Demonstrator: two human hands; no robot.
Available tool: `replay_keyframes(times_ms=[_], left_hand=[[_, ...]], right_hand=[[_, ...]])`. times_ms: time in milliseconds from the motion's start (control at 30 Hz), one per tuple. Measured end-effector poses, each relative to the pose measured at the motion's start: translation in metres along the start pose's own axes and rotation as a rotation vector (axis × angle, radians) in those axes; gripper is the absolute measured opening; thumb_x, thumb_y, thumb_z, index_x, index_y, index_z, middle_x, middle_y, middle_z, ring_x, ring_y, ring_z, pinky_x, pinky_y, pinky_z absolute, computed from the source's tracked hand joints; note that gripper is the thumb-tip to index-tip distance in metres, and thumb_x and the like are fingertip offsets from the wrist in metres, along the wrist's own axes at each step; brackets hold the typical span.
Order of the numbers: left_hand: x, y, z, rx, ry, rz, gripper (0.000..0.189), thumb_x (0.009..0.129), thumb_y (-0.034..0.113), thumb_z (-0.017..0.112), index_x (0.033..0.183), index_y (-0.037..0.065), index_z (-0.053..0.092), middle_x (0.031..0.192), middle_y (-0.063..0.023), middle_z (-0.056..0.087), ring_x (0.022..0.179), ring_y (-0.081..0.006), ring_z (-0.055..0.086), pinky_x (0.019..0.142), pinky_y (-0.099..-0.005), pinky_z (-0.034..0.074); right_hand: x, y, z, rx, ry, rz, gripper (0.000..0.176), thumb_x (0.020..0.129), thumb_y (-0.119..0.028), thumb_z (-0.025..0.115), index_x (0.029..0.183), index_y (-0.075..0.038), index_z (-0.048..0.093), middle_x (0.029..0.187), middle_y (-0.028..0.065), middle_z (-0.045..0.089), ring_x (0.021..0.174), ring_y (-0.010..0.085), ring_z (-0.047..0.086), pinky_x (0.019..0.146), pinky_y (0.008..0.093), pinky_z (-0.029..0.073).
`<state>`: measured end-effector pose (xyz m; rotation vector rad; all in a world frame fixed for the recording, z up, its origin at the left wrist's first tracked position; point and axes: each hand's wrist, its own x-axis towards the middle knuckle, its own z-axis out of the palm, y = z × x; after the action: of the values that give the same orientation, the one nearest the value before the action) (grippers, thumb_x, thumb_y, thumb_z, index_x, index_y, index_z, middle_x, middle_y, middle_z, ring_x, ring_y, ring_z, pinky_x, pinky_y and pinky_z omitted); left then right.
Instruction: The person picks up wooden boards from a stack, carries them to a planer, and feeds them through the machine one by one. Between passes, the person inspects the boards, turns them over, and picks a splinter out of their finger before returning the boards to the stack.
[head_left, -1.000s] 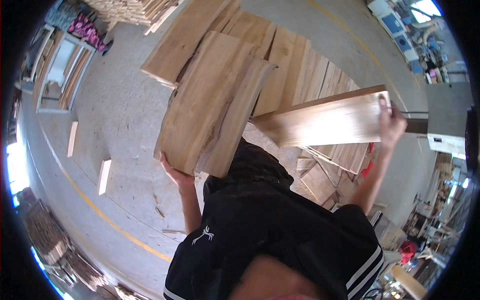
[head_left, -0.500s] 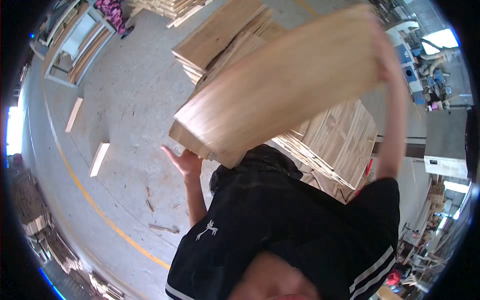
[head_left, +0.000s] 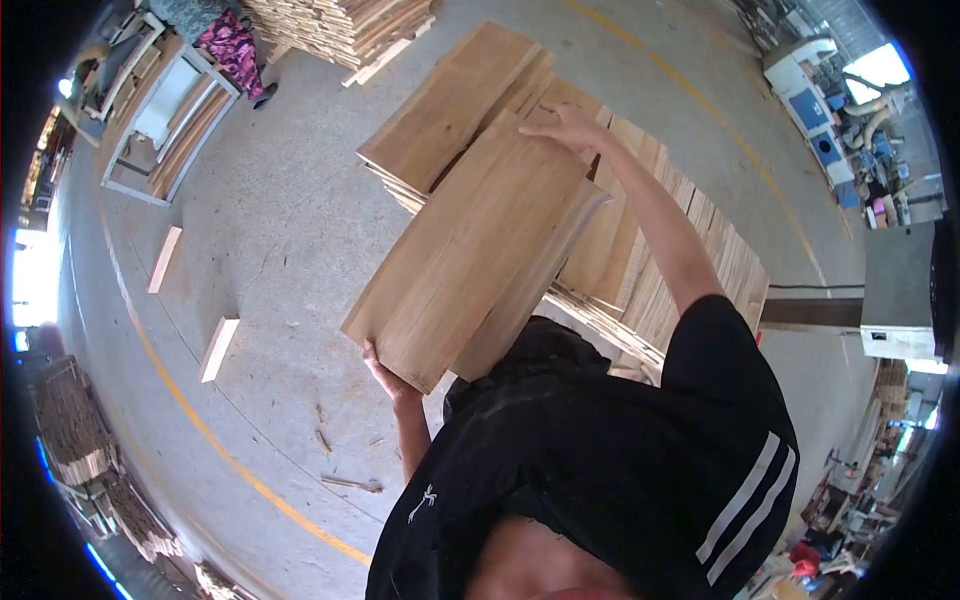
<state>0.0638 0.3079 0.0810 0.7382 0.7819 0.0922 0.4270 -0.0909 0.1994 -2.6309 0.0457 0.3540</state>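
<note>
A wide wooden board (head_left: 460,250) slants across the middle of the view, over a second board (head_left: 535,285) whose right side shows. At its near end, my left hand (head_left: 390,378) grips the edge near the corner, thumb up at the side and fingers partly hidden underneath. My right hand (head_left: 572,132) lies at the far end, fingers spread over the edge. Just beyond are stacked wide boards (head_left: 450,95), and narrower planks (head_left: 690,235) are laid side by side to the right.
Two short wood pieces (head_left: 220,348) lie on the concrete floor at left. A tall lumber stack (head_left: 330,30) stands at the back, near a metal-framed rack (head_left: 165,125) with a person (head_left: 228,45) beside it. Machinery (head_left: 810,115) lines the right side.
The upper board has come down and turned to a steeper slant. My left hand has closed on its near end; my right hand has moved left and loosened its fingers.
</note>
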Motion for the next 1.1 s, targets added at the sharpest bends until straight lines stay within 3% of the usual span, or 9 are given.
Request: replay_keyframes(times_ms=[167,300,467,533,600,733,867,933,1100], left_hand=[[0.002,0.002,0.007,-0.056,0.042,-0.001,0.090,0.088,0.068,0.061,0.153,0.007,0.046,0.142,-0.0189,0.056,0.128,-0.0377,0.059,0.100,-0.0564,0.053],[0.007,0.001,0.003,-0.066,0.074,0.004,0.093,0.086,0.068,0.062,0.153,0.007,0.045,0.141,-0.0180,0.058,0.127,-0.0383,0.059,0.101,-0.0567,0.054],[0.038,-0.007,-0.014,-0.058,0.039,0.003,0.097,0.085,0.070,0.061,0.154,0.004,0.047,0.144,-0.0199,0.059,0.123,-0.0400,0.063,0.097,-0.0575,0.056],[0.045,0.001,-0.011,-0.040,0.071,0.013,0.096,0.084,0.068,0.062,0.154,0.004,0.047,0.142,-0.0203,0.060,0.122,-0.0400,0.064,0.097,-0.0569,0.057],[0.048,0.017,-0.003,0.015,0.014,0.022,0.093,0.084,0.065,0.062,0.153,0.004,0.047,0.143,-0.0198,0.060,0.122,-0.0398,0.064,0.099,-0.0570,0.058],[0.073,0.050,-0.010,0.119,-0.168,-0.007,0.091,0.084,0.063,0.062,0.153,0.005,0.048,0.142,-0.0183,0.061,0.122,-0.0386,0.065,0.101,-0.0545,0.057],[0.113,0.080,-0.029,0.115,-0.429,-0.151,0.069,0.092,0.055,0.059,0.140,0.006,0.057,0.126,-0.0143,0.069,0.109,-0.0290,0.070,0.093,-0.0451,0.060],[0.117,0.099,-0.042,0.151,-0.534,-0.184,0.066,0.094,0.056,0.058,0.138,0.006,0.058,0.124,-0.0133,0.070,0.107,-0.0277,0.070,0.091,-0.0441,0.061],[0.139,0.122,-0.037,0.297,-0.826,-0.392,0.058,0.098,0.055,0.055,0.130,0.007,0.063,0.117,-0.0110,0.072,0.104,-0.0252,0.070,0.088,-0.0424,0.060]], right_hand=[[-0.006,0.022,-0.004,0.625,-0.590,0.263,0.096,0.085,-0.079,0.072,0.149,-0.010,0.060,0.141,0.0108,0.067,0.128,0.0188,0.064,0.098,0.0349,0.057],[-0.001,0.040,0.019,0.789,-0.654,0.347,0.093,0.085,-0.078,0.073,0.151,-0.013,0.059,0.143,0.0082,0.066,0.125,0.0152,0.065,0.094,0.0317,0.058],[-0.027,0.049,0.035,0.723,-0.354,0.342,0.097,0.087,-0.077,0.071,0.159,-0.014,0.051,0.160,0.0088,0.053,0.145,0.0182,0.050,0.119,0.0327,0.040],[-0.051,0.083,0.051,1.149,-0.367,0.161,0.082,0.095,-0.067,0.069,0.155,-0.012,0.056,0.164,0.0058,0.049,0.151,0.0187,0.043,0.125,0.0325,0.033],[-0.072,0.049,0.031,0.930,-0.386,0.429,0.080,0.099,-0.065,0.063,0.159,-0.013,0.052,0.166,0.0065,0.046,0.154,0.0210,0.039,0.126,0.0348,0.030],[-0.159,0.033,0.036,0.931,-0.002,0.422,0.081,0.099,-0.068,0.060,0.158,-0.013,0.051,0.152,0.0052,0.060,0.139,0.0233,0.056,0.119,0.0388,0.041],[-0.271,0.032,0.066,1.289,0.112,0.472,0.078,0.104,-0.066,0.052,0.159,-0.011,0.049,0.158,0.0087,0.054,0.143,0.0210,0.051,0.120,0.0367,0.041],[-0.330,0.071,0.110,1.383,0.304,0.274,0.070,0.104,-0.060,0.057,0.151,-0.008,0.058,0.144,0.0084,0.064,0.127,0.0221,0.061,0.110,0.0366,0.047],[-0.503,-0.003,0.183,1.500,0.709,0.301,0.068,0.107,-0.059,0.055,0.149,-0.005,0.058,0.140,0.0101,0.066,0.126,0.0206,0.062,0.109,0.0352,0.048]])
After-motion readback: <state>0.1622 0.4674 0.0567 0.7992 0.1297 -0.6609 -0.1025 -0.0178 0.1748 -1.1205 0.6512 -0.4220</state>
